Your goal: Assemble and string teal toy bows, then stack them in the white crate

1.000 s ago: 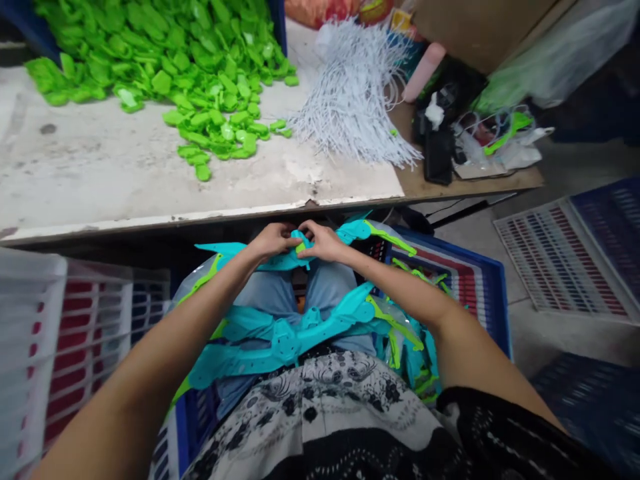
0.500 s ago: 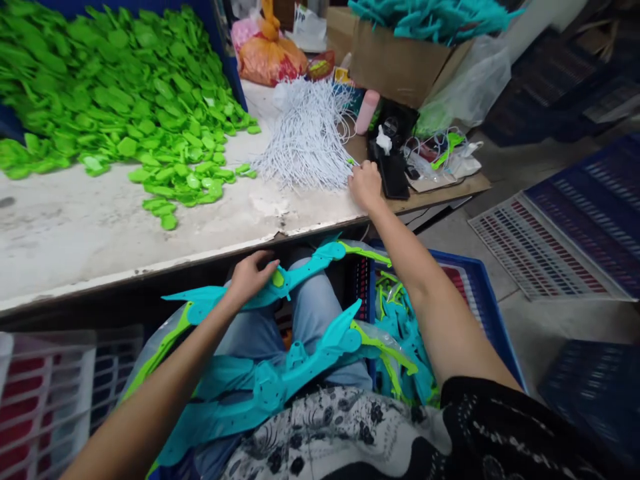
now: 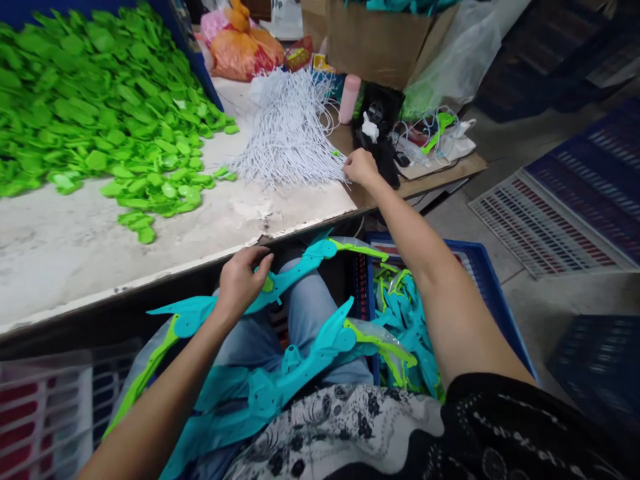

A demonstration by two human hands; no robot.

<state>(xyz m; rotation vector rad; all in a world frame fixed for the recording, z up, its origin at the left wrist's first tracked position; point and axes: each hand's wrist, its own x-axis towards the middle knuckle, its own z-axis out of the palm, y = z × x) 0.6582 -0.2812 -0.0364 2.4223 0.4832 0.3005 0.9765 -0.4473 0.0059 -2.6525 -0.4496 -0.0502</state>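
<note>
My left hand (image 3: 245, 280) is curled round the middle of a turquoise toy bow (image 3: 313, 257) with lime-green ends, lying across my knees; a small green piece shows by the fingertips. A second turquoise toy bow (image 3: 300, 370) rests nearer on my lap. Over at the table's right part, my right hand (image 3: 360, 167) pinches at the tips of a spread bundle of white cords (image 3: 290, 133). Its fingertips are closed on what looks like a cord end, small in view.
A large heap of green plastic pieces (image 3: 90, 100) covers the table's left. Behind the cords stand a pink bottle (image 3: 349, 99) and a cardboard box (image 3: 380, 47). A blue crate (image 3: 493, 300) of bow parts sits at my right; more crates lie on the floor.
The view has shifted slightly, the table items sliding left. My right hand remains at the cords' ends with its fingers pinched; my left hand stays on the bow, turned a little.
</note>
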